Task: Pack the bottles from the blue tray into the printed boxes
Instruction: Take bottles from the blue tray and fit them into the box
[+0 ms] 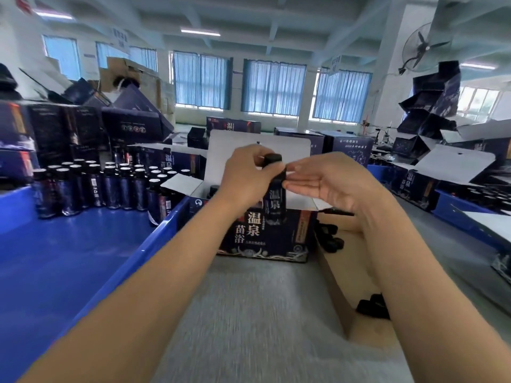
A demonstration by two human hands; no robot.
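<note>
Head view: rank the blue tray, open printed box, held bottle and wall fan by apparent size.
1. blue tray
2. open printed box
3. wall fan and held bottle: look alike; the fan is far, the bottle near the camera, so unranked.

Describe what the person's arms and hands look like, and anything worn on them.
The left forearm and right forearm are bare as far as the frame shows, with no sleeves in view. The left hand and right hand wear no gloves, and no watch, ring or wristband is visible.
</note>
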